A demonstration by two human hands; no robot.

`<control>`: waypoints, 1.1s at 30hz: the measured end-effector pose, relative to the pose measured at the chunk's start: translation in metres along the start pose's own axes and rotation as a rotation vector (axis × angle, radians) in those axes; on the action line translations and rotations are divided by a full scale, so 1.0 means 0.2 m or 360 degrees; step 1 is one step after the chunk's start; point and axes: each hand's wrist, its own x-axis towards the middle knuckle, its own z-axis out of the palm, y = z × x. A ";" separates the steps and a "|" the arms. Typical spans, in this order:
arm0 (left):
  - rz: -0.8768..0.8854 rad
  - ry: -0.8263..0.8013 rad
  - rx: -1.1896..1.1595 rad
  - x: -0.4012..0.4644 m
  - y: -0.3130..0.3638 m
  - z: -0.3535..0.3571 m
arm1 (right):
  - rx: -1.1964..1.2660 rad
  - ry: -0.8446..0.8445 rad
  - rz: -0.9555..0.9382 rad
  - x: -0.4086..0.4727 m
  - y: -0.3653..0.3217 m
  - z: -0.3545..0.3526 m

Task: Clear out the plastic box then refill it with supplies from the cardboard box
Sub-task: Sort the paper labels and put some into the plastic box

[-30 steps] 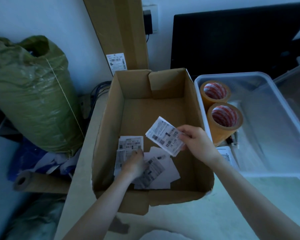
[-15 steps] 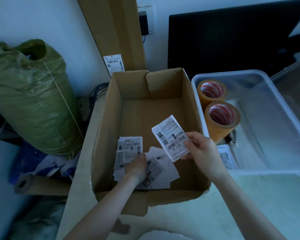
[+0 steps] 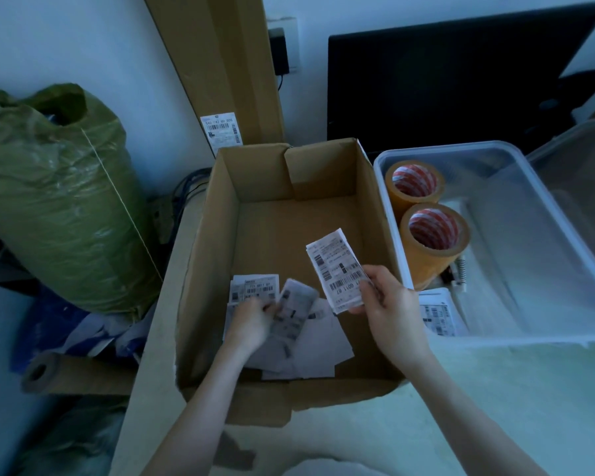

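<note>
An open cardboard box stands in the middle of the table. White barcode labels lie loose on its floor near the front. My right hand pinches a small stack of labels upright above the box. My left hand is down inside the box and pinches another label, which looks blurred. To the right sits the clear plastic box. It holds two tan tape rolls, a label sheet and a small pen-like item.
A stuffed green sack stands at the left beside the table. A tall flat carton leans on the wall behind the box. A dark monitor is at the back right. A cardboard tube lies low at the left.
My left hand has lifted a label off the pile in the cardboard box. My right hand has turned its stack of labels more upright and drawn it slightly nearer.
</note>
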 end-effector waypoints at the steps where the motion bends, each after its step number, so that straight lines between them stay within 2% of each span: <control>1: 0.0034 0.0101 -0.0196 -0.04 0.03 -0.04 | -0.0025 -0.0011 -0.0016 0.00 0.00 0.01; 5: 0.0066 0.0450 -0.0959 -0.22 0.15 -0.11 | -0.0045 -0.0059 -0.0001 0.00 0.01 0.03; 8: -0.0047 0.0591 -0.1541 -0.30 0.21 -0.10 | -0.0002 -0.0009 0.0057 0.00 0.01 0.04; 10: -0.0078 0.0594 -0.1648 -0.31 0.22 -0.08 | 0.0043 -0.0031 0.0055 0.00 0.01 0.03; 16: 0.0210 0.0472 -0.0806 -0.29 0.22 -0.01 | 0.0579 -0.0354 0.0174 0.00 -0.04 0.00; 19: 0.0322 0.0485 -0.0606 -0.28 0.25 0.00 | 0.0597 -0.0406 0.0177 -0.01 -0.03 0.00; 22: 0.0353 0.0370 -0.0571 -0.27 0.27 0.00 | 0.0495 -0.0377 0.0167 0.00 -0.02 0.01; 24: 0.0195 0.0285 -0.0582 -0.22 0.25 -0.02 | 0.0464 -0.0325 0.0181 0.00 -0.01 0.01; 29: -0.0612 0.0273 -0.0359 0.14 0.01 -0.02 | 0.0449 -0.0289 0.0217 0.01 0.00 0.02; 31: -0.0750 0.0173 -0.0133 0.22 -0.07 0.04 | 0.0427 -0.0302 0.0203 0.01 -0.01 0.02; 33: -0.0752 0.0144 0.0091 0.24 -0.09 0.11 | 0.0441 -0.0302 0.0217 0.01 -0.01 0.02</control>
